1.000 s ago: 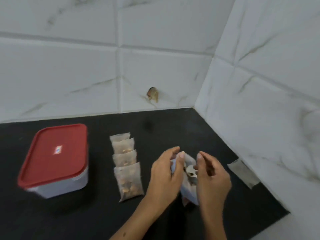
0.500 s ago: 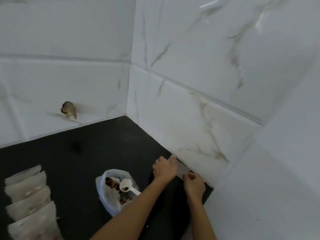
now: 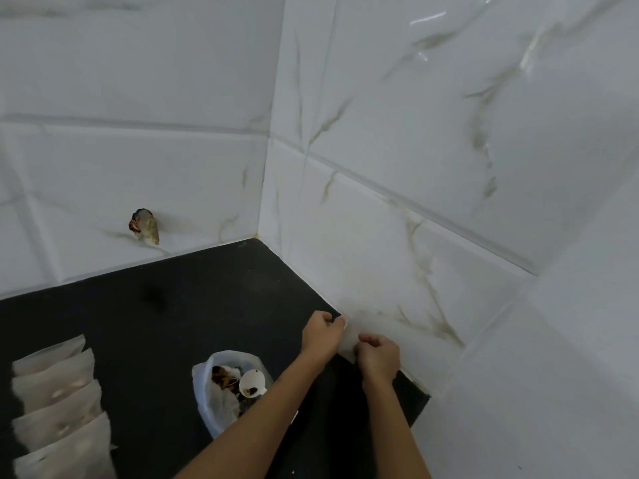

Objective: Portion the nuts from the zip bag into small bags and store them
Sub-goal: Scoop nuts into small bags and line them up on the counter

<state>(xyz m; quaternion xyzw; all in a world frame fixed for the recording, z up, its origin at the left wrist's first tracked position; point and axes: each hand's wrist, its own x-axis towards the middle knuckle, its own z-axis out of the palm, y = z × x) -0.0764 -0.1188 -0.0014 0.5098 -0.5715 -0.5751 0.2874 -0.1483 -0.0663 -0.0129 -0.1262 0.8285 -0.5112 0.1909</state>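
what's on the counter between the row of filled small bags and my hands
In the head view, the open zip bag of nuts with a white scoop in it stands between the filled small bags and the hands.

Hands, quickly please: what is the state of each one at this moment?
Left hand: fingers curled, pinching the far end of the empty small bag by the wall.
Right hand: fingers curled, pinching the near end of the same bag.

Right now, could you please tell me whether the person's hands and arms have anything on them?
Nothing is worn as far as the picture shows. The left hand and right hand are bare: no gloves, no rings to be seen. Both forearms are bare to the bottom edge, with no sleeve, watch or bracelet in view.
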